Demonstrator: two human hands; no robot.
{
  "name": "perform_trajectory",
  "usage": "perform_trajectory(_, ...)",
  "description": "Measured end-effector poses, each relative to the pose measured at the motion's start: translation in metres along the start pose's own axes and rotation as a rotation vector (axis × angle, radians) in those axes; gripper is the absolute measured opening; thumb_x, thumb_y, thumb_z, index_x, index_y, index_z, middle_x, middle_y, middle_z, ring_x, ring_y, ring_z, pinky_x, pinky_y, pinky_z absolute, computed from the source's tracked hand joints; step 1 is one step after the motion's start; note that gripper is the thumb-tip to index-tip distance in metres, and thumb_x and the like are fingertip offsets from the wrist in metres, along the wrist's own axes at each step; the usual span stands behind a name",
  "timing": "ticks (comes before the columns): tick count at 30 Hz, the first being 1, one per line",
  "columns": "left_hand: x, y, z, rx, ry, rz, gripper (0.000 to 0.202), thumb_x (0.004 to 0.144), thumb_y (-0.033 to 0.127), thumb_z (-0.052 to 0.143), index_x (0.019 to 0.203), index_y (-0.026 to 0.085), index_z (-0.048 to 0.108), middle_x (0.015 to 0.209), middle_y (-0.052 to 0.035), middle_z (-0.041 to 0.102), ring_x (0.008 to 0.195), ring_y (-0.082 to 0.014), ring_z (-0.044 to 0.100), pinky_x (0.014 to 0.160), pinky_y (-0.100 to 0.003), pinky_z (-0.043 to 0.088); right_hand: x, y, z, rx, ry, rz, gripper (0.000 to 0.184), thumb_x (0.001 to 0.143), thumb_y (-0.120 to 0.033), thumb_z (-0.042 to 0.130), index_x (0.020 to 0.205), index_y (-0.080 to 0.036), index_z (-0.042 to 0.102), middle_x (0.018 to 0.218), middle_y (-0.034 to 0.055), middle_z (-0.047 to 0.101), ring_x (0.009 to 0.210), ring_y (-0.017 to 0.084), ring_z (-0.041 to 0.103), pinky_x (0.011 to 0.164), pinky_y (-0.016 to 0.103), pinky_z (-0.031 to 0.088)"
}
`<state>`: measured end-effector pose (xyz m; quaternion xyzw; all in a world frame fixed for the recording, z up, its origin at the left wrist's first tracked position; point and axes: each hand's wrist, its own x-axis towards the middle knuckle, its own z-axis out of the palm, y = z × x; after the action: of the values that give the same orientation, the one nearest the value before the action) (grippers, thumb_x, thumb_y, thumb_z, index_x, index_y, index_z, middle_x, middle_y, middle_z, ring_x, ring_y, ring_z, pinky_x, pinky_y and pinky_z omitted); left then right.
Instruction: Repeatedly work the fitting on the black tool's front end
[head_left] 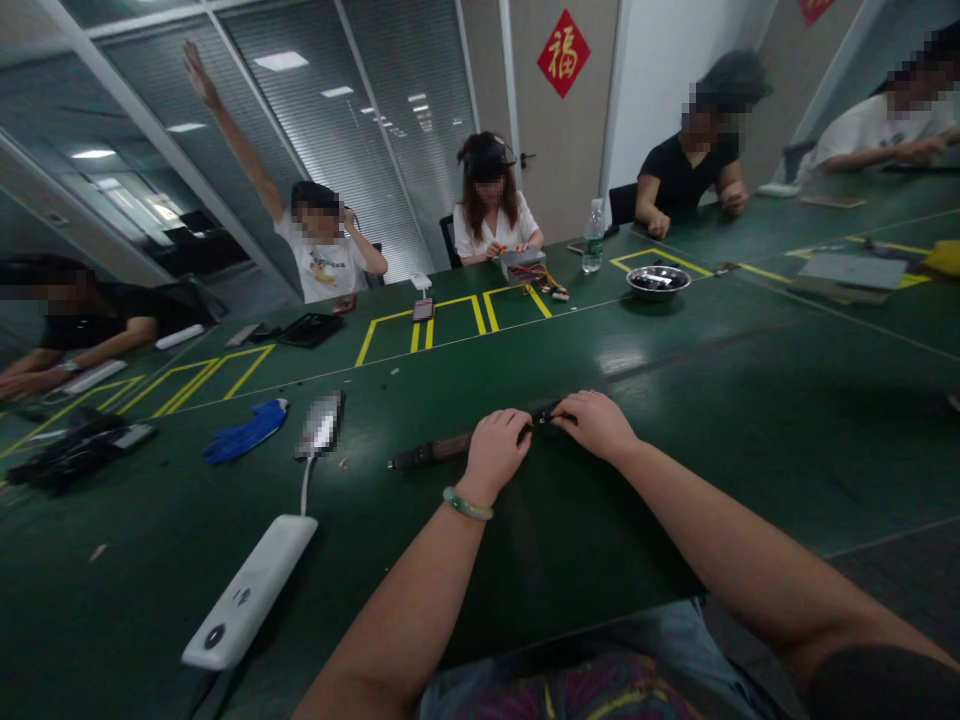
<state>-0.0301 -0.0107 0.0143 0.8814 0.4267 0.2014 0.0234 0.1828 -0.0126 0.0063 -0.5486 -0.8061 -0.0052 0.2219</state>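
Note:
A dark, long cylindrical tool [435, 452], shaped like an electric screwdriver, lies along the green tabletop with its narrow metal tip to the left. My left hand [497, 452], with a green bangle on the wrist, is closed around its right part and covers much of it. Just to the right, my right hand [598, 424] pinches a small black piece [546, 413] between thumb and fingers. The fingertips of both hands nearly meet there. Whether the black piece is joined to the tool is hidden.
A white power bank [251, 592] is cabled to a phone [321, 424] at left, near a blue glove [246, 432] and black cables [71, 455]. Across the table [675, 390] are a metal bowl [658, 283], a bottle [592, 240] and several seated people, one with an arm raised.

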Motion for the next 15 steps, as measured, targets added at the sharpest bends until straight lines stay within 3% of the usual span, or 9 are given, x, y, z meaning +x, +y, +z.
perform_trajectory(15, 0.002, 0.0, 0.0, -0.025, 0.004, -0.011, 0.012, 0.089, 0.022, 0.054, 0.1, 0.025, 0.059, 0.11, -0.0021, 0.062, 0.105, -0.021, 0.056, 0.091, -0.038, 0.045, -0.001, -0.011, 0.007, 0.013, -0.02, -0.053, 0.009, 0.087, -0.029, 0.062, 0.09, -0.023, 0.068, 0.093, 0.0022, 0.069, 0.092, 0.021, 0.058, 0.084, 0.036, 0.035)
